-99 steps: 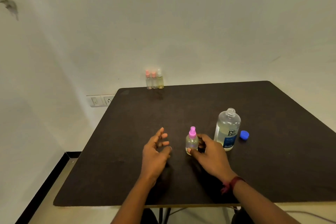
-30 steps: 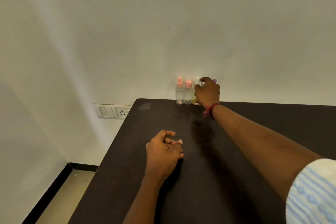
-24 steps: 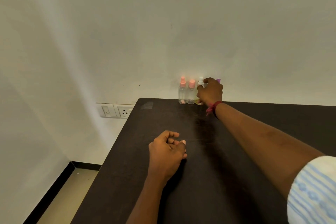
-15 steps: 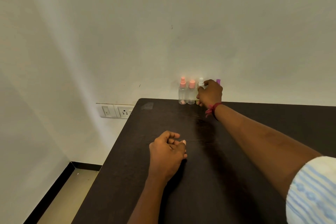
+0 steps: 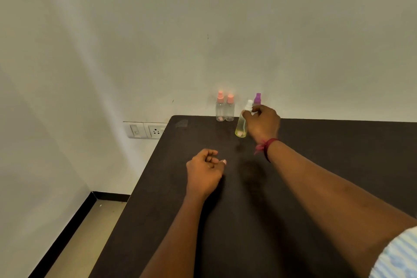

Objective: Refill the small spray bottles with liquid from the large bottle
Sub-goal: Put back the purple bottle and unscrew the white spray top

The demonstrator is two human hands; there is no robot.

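The bench (image 5: 316,165) has a dark, matte, faintly grained top with a rounded far-left corner, and it stands against a plain pale wall (image 5: 225,29). At its far edge stand two pink-capped bottles (image 5: 220,110), small clear plastic cylinders with narrow spray heads, upright and touching side by side; each shows a little pink blur at the bottom. Just right of them and nearer the person, the right hand (image 5: 262,123) pinches the white-capped bottle (image 5: 241,125) high up, thumb and curled fingers closed on its neck below the white spray head. This bottle is a slim, clear cylinder holding pale yellow liquid. Its long axis is tilted, with the cap leaning up and to the right toward the wall and the base swung toward the person and the left. The base looks just clear of the bench, with a faint shadow below it. Right of the pink pair and behind the right hand rises the purple-capped bottle (image 5: 257,98); only its upright spray head shows. A dark red thread (image 5: 267,145) is tied round the right wrist, and a white sleeve (image 5: 397,257) with thin blue stripes covers the upper arm. Well nearer than the pink pair, the left hand (image 5: 204,171) rests on the bench, fingers loosely curled, holding nothing. Left of the pair, a white socket plate (image 5: 146,130) sits on the wall.
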